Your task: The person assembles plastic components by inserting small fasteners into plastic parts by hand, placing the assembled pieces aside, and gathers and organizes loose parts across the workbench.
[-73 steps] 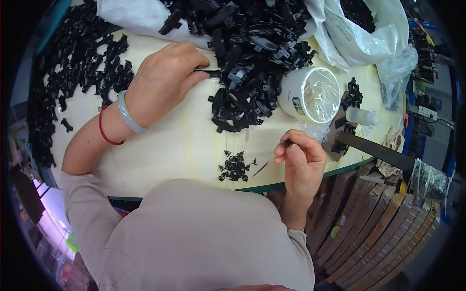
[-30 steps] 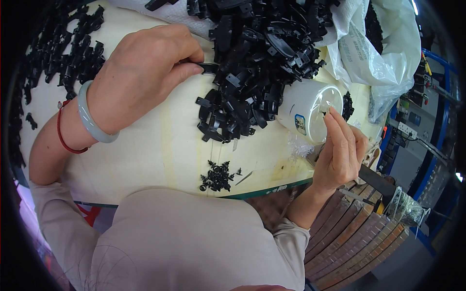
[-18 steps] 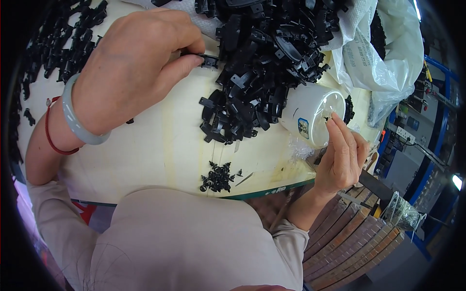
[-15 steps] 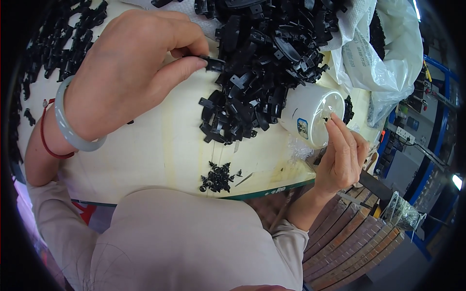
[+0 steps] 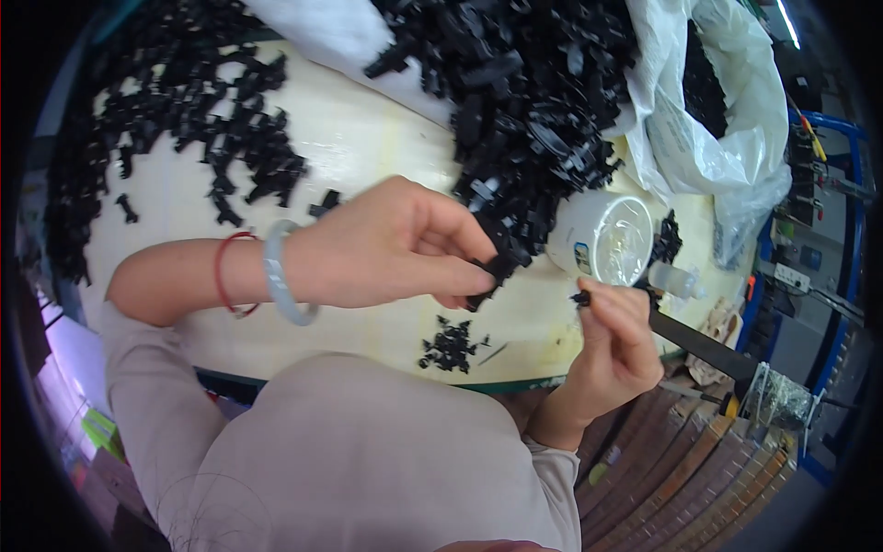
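Note:
My left hand (image 5: pixel 400 248) reaches in from the left, thumb and fingers closed on a black plastic part (image 5: pixel 486 283) beside the near end of a large heap of similar black parts (image 5: pixel 524 120). To the right, my right hand (image 5: pixel 614 350) pinches a small black piece (image 5: pixel 581 297) between thumb and fingertips; its exact kind is too small to tell. Just beyond that hand, a white plastic tub (image 5: pixel 572 235) lies tipped, its mouth towards the right. A small pile of tiny black pieces (image 5: pixel 451 345) sits near the table's front edge.
Many black parts (image 5: pixel 221 129) are spread over the table's far left. A white plastic bag (image 5: pixel 727 110) stands at the back right. Next to the tub are a small clear bottle (image 5: pixel 676 280) and a dark bar (image 5: pixel 699 345). Stacked brown strips (image 5: pixel 662 460) are below the right edge.
My left hand has moved right and nearer to me, with a black part in its fingers. My right hand has come away from the tub's mouth, still pinching the small black piece.

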Tool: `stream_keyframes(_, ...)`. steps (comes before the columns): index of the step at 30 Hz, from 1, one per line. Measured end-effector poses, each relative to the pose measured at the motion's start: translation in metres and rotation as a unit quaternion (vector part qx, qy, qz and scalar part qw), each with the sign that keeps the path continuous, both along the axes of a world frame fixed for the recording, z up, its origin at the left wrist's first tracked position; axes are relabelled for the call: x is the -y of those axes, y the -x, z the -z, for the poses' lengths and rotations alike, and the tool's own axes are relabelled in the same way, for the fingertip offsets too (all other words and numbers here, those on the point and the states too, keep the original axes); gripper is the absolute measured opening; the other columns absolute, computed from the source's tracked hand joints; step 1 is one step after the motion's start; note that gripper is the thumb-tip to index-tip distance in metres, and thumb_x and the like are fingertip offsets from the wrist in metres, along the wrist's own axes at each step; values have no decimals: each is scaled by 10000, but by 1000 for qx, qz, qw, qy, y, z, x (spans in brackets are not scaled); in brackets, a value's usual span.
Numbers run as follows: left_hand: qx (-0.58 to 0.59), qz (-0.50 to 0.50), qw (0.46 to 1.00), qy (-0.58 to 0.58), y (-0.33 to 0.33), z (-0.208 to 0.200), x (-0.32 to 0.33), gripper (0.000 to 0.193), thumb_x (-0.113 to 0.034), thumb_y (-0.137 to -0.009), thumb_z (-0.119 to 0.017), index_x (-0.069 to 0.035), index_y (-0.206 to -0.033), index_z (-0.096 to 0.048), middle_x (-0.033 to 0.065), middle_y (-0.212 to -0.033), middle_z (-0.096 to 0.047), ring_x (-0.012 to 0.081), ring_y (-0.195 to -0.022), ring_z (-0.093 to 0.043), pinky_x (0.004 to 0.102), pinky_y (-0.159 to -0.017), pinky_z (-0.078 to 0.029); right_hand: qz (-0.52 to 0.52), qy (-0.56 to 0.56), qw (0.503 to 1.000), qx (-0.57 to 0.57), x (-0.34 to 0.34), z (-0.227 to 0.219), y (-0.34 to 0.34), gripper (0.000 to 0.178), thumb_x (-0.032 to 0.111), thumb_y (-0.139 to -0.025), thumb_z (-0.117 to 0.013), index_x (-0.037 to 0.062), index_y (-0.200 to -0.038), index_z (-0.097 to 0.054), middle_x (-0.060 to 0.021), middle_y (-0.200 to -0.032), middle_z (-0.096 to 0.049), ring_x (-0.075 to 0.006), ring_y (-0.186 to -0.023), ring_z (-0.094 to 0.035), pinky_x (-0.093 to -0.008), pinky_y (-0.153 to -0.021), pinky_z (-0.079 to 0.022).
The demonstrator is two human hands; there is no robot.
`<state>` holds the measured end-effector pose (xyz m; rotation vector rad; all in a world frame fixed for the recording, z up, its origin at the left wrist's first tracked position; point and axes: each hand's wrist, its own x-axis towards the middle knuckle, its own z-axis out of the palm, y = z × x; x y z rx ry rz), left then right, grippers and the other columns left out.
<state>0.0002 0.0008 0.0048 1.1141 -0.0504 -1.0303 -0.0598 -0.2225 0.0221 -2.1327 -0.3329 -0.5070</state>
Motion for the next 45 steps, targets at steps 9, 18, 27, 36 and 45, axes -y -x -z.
stream_keyframes(9, 33, -21, 998, 50, 13, 7, 4, 225, -47, -844, -615, 43, -1049, -592, 95, -915, -650, 117, -787, -635, 239, -727, -535, -7, -70, 997, -22, -31, 13, 11, 151, -138, -734, -634, -59, -862, -622, -195, -867, -657, -242, -822, -648, -297, -751, -521)
stream_keyframes(18, 13, -38, 997, 59, 11, 5, 5, 202, -59, -833, -626, 50, -999, -592, 108, -905, -648, 136, -802, -644, 248, -725, -543, -26, -53, 998, 3, -35, 16, 5, 173, -136, -732, -641, -57, -886, -630, -182, -887, -658, -226, -814, -652, -283, -735, -527)
stream_keyframes(27, 9, -29, 998, 49, 17, 8, 4, 194, -59, -829, -629, 55, -981, -593, 108, -865, -656, 136, -772, -649, 249, -711, -547, -37, -36, 999, 0, -36, 14, 7, 178, -136, -696, -662, -45, -848, -650, -175, -838, -671, -234, -780, -662, -273, -698, -527)
stream_keyframes(36, 112, -39, 993, -28, 10, -1, 0, 137, 13, -813, -631, 58, -941, -614, 94, -826, -660, 120, -741, -645, 217, -675, -536, -65, -82, 994, -7, -37, 24, 0, 207, -118, -689, -662, -67, -888, -641, -177, -876, -666, -244, -793, -664, -275, -699, -536)
stream_keyframes(45, 250, -37, 890, -378, 7, 5, -56, 212, 14, -803, -634, 80, -1004, -611, 71, -834, -637, 105, -724, -635, 200, -660, -528, -136, 79, 984, -90, -17, 36, 30, 308, -52, -597, -733, -15, -880, -620, -99, -830, -595, -245, -710, -557, -314, -591, -469)
